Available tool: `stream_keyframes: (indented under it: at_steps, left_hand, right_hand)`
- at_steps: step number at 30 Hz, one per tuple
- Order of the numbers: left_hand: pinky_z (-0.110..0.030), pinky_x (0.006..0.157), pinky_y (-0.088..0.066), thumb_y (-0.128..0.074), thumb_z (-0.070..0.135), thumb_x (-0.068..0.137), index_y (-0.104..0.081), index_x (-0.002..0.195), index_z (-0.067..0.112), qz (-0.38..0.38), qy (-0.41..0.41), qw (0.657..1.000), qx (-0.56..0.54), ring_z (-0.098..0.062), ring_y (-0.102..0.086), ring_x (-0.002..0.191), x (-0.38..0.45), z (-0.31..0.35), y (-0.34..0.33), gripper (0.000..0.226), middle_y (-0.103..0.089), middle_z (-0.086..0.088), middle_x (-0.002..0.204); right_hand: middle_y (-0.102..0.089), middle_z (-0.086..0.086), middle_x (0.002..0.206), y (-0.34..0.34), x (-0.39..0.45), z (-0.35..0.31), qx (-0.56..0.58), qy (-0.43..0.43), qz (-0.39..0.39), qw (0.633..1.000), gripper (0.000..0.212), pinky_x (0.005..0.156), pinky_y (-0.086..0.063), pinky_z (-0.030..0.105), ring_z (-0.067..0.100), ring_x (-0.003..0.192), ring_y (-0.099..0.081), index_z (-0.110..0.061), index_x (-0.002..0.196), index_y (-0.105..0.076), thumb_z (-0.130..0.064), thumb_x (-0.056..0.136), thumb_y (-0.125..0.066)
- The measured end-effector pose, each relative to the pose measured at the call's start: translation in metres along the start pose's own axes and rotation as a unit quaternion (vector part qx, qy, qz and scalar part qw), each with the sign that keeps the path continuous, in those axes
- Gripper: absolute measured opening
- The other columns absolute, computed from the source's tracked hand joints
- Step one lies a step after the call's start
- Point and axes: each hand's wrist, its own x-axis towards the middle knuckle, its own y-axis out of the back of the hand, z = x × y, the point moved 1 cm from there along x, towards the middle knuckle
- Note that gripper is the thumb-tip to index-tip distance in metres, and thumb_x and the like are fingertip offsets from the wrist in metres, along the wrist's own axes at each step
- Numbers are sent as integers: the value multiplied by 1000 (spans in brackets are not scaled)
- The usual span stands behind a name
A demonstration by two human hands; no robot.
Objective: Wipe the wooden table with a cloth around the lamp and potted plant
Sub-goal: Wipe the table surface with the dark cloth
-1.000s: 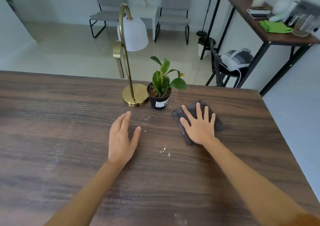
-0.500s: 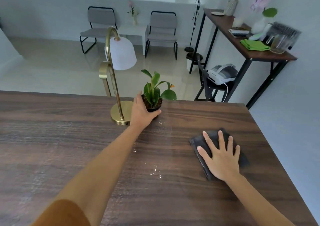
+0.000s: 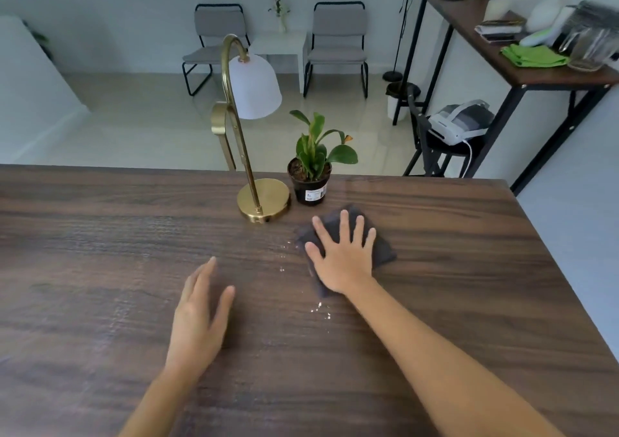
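A dark wooden table [image 3: 100,242] fills the lower view. Near its far edge stands a brass lamp [image 3: 263,200] with a white shade, and just right of it a potted plant [image 3: 311,182] in a black pot. My right hand [image 3: 345,255] lies flat with spread fingers on a dark grey cloth [image 3: 382,249], just in front of the pot. My left hand [image 3: 201,316] rests open on the bare wood, to the left and nearer me, holding nothing. Small white specks [image 3: 320,307] lie on the wood between my hands.
The table's right edge [image 3: 562,269] runs diagonally near the cloth. Beyond the table are two grey chairs [image 3: 336,44], a black stool with a white device [image 3: 459,125], and a side table [image 3: 522,71] with a green cloth and glassware.
My left hand has let go of the plant pot and drawn back onto the wood. My right hand has slid the cloth left and forward, close to the pot.
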Motion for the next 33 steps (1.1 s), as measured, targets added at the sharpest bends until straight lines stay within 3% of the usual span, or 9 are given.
stream_keyframes:
  at_steps: [4, 6, 8, 11, 15, 20, 24, 28, 33]
  left_hand:
    - [-59, 112, -24, -39, 45, 83, -49, 137, 6, 2, 97, 980, 171, -34, -36, 140, -67, -53, 37, 67, -44, -16, 147]
    - [-57, 113, -19, -26, 58, 76, -47, 140, 13, -6, 121, 969, 214, -30, -31, 143, -77, -69, 54, 81, -39, -11, 152]
    - [-55, 115, -17, -24, 59, 76, -41, 144, 19, -9, 142, 965, 221, -26, -26, 146, -76, -76, 66, 80, -34, -6, 155]
    - [-53, 116, -13, -26, 53, 80, -32, 148, 25, -34, 160, 959, 231, -22, -17, 149, -72, -78, 68, 73, -25, 0, 159]
    - [-54, 116, -11, -22, 51, 85, -30, 149, 26, -36, 155, 960, 230, -21, -15, 149, -72, -86, 68, 69, -23, 1, 160]
    - [-57, 115, -13, -21, 46, 90, -31, 149, 20, -35, 133, 962, 235, -22, -14, 149, -77, -97, 67, 65, -24, -2, 160]
    - [-58, 114, -16, -23, 42, 94, -33, 148, 18, -31, 124, 962, 243, -25, -17, 148, -80, -99, 69, 60, -24, -4, 159]
    - [-58, 113, -16, -21, 44, 90, -33, 148, 17, -36, 121, 963, 238, -26, -18, 148, -78, -96, 69, 65, -26, -4, 159]
    - [-59, 115, -11, -30, 35, 98, -28, 150, 16, -52, 127, 965, 225, -25, -11, 149, -76, -98, 70, 55, -20, -3, 161]
  right_hand:
    - [-5, 9, 166, -41, -134, -35, 23, 259, -16, 965, 58, 119, 3, 61, 41, 151, -3, -49, 153, -16, -64, 98, -25]
    - [-16, 3, 166, -44, -177, 11, 4, 278, 13, 960, 57, 118, -10, 56, 37, 150, -16, -51, 151, -19, -66, 97, -30]
    - [-13, -2, 166, -28, -177, 77, -55, 203, 43, 977, 59, 118, -15, 53, 34, 151, -17, -55, 151, -13, -72, 95, -22]
    - [3, -1, 167, 15, -110, 142, -51, -75, 18, 996, 69, 120, -9, 57, 35, 152, -1, -55, 149, 8, -78, 84, 3]
    - [8, 15, 165, 31, -14, 68, 22, -262, 14, 965, 75, 115, 2, 67, 48, 148, 7, -41, 156, 2, -75, 89, -3]
    - [8, 13, 165, -45, -62, -132, -1, 68, -8, 998, 66, 114, 12, 66, 45, 149, 11, -44, 155, -4, -67, 93, -12]
    - [-4, 1, 167, -64, -164, -99, -13, 254, 17, 967, 56, 120, 3, 59, 34, 152, -1, -52, 152, -13, -65, 98, -22]
    - [-5, -5, 166, -28, -200, 72, -37, -25, 54, 998, 62, 119, -11, 56, 32, 152, -8, -57, 149, 0, -77, 90, -6]
    - [3, 14, 166, 25, -122, 108, 35, -393, 53, 917, 76, 115, 1, 66, 47, 148, 3, -44, 155, -3, -78, 87, -1]
